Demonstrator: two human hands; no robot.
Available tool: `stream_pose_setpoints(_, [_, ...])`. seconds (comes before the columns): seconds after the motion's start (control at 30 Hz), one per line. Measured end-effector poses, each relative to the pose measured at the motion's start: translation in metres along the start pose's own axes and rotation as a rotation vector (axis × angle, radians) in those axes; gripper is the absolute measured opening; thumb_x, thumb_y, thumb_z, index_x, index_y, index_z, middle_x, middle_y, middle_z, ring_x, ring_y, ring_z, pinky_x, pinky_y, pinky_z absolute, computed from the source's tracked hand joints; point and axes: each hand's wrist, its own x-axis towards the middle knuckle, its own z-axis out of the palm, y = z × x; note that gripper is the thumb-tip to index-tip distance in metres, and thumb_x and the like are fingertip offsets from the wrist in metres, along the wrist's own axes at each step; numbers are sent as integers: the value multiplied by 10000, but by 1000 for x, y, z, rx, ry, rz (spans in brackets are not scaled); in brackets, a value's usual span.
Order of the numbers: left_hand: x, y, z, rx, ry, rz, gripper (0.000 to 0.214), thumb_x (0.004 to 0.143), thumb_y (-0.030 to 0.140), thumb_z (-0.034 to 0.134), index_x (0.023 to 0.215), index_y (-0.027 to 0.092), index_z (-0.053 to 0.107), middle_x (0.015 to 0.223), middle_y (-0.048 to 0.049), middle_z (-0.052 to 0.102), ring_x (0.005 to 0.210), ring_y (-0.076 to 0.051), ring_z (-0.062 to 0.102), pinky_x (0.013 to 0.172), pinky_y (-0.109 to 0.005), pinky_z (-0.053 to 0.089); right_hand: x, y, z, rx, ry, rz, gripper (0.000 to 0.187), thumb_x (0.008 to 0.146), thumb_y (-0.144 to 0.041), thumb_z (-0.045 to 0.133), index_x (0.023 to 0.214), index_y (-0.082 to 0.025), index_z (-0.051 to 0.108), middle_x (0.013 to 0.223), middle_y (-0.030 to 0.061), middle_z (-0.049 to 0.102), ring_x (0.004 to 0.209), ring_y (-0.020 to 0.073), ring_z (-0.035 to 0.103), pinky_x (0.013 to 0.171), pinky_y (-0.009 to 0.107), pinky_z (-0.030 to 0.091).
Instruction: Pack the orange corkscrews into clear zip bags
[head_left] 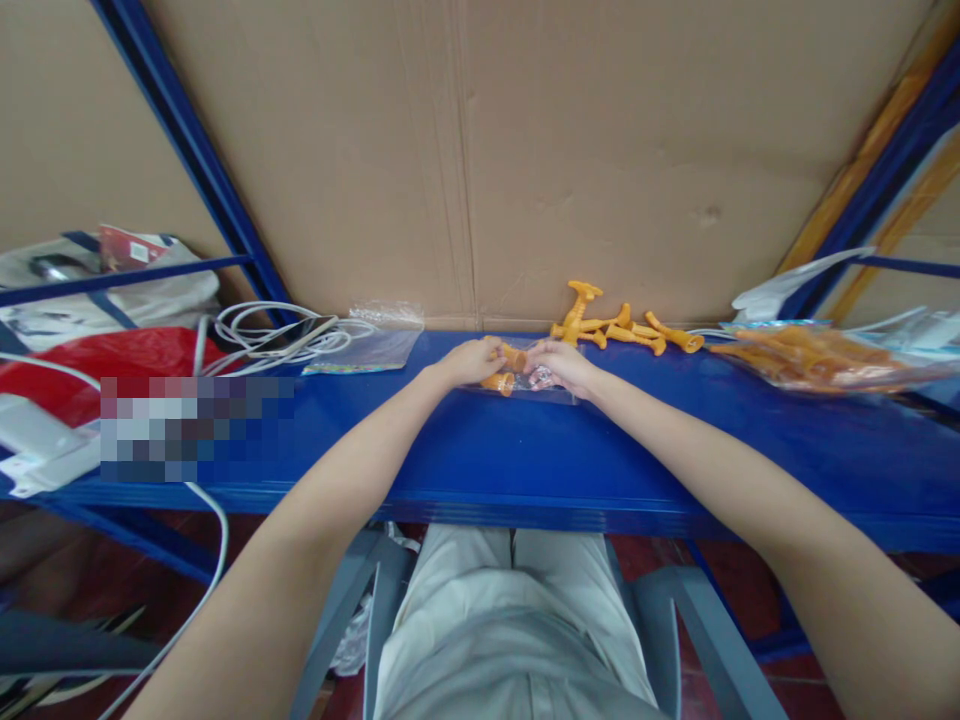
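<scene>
Both my hands meet at the middle of a blue shelf (pixel 525 450). My left hand (pixel 469 360) is closed around an orange plastic piece (pixel 510 368). My right hand (pixel 559 366) pinches a small clear plastic bag (pixel 551 392) that lies under the fingers, with the orange piece at its mouth. Whether the piece is partly inside the bag I cannot tell.
Several loose orange plastic pieces (pixel 619 325) lie behind my hands against the cardboard wall (pixel 480 150). A clear bag full of orange pieces (pixel 810 358) lies at the right. At the left are an empty clear bag (pixel 371 345), white cables (pixel 281 335) and red plastic (pixel 105 355).
</scene>
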Motion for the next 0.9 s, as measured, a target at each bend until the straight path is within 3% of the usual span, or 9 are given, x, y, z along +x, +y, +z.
stream_pose_setpoints(0.17, [1,-2,2,-10,11,12,243,928,321,468,1071,185,611,1097,-87,717,1027,-236,671,839,-295,488,4,1,-1,-16,158,66,163,856,-4,489,798,-157,495,517,-45,540,403,75,515,500,233,550])
stream_pose_setpoints(0.47, [2,-4,3,6,13,4,256,937,300,432,1097,193,602,1148,-92,702,1054,-241,664,848,-299,483,2,0,-5,-6,119,55,189,833,32,539,836,-156,517,628,-28,593,478,73,577,516,203,527])
stream_pose_setpoints(0.7, [6,-13,1,27,4,-59,258,928,319,445,1099,211,605,1142,-74,710,1051,-224,665,837,-272,485,4,-3,-8,51,65,-7,156,858,-3,541,811,-147,578,860,58,698,607,93,645,690,268,574])
stream_pose_setpoints(0.9, [8,-22,-3,-23,-11,-78,239,897,326,491,1061,216,626,1110,-60,721,1009,-215,673,801,-256,491,16,-15,-43,-73,211,-167,194,838,-7,502,788,-136,639,932,86,722,743,101,670,785,256,551])
